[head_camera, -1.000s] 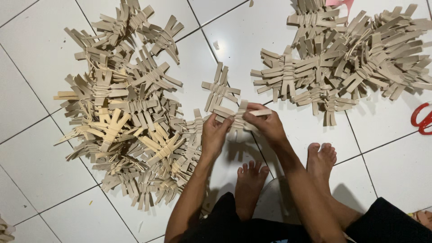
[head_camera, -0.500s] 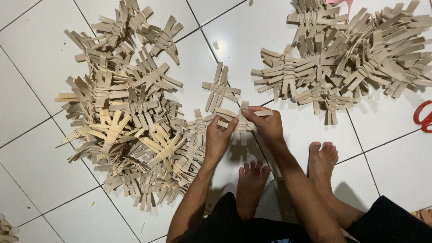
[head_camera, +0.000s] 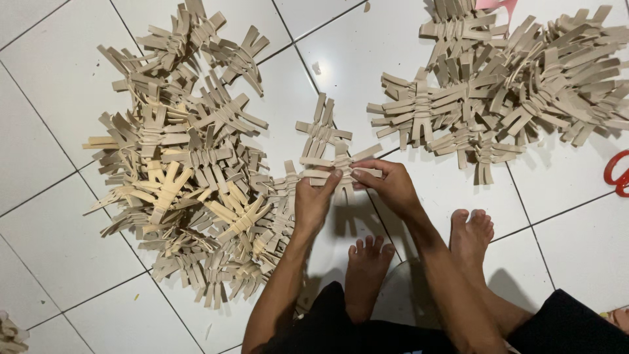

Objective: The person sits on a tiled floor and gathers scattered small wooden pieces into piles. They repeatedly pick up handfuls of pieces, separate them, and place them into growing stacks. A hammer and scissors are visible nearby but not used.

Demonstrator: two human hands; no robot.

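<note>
Tan strips everywhere, and both hands are at work on one woven piece (head_camera: 331,154) on the white tiled floor (head_camera: 52,85), between the two heaps. Left hand (head_camera: 316,202) is closed in a pinch, thumb and fingertips clamped on the piece's lower edge; right hand (head_camera: 386,185) is pinched too, fingers curled onto a loose strip (head_camera: 363,172) at the right side of the same piece. To weave it well, I'd judge, the left must pin the crossed strips flat while the right feeds its strip straight through, snug against its neighbours, without kinking it. Bare feet (head_camera: 419,252) rest just below. Left heap (head_camera: 190,164) sprawls loose and tangled; right heap (head_camera: 511,85) lies well apart. No packages, labels or signs show: only a red scissor handle (head_camera: 619,174) at the right edge and a pink scrap (head_camera: 496,5) at the top.
</note>
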